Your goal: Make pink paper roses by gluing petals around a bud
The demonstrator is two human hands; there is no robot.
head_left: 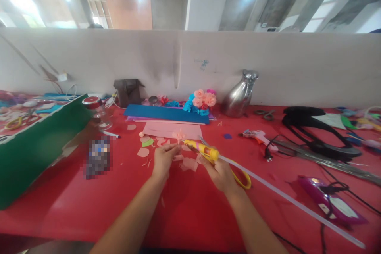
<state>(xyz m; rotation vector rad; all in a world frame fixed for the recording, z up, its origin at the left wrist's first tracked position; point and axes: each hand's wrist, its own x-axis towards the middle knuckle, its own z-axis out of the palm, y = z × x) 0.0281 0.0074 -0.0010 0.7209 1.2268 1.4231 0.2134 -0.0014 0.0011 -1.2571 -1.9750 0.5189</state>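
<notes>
The left arm (131, 210), at seven o'clock, is bare right down to the bottom edge of the view. The right arm (251, 216), at five o'clock, is bare too. Both are wide near the bottom and get thin at the wrists (160, 176). The left hand (163, 160) has bare fingers (169, 148). The right hand (220, 172) is bare as well, but some of it is hidden.

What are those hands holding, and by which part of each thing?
The right hand grips the glue gun from beneath, towards its rear. The left hand pinches the pink flower, seemingly at its lower end.
</notes>
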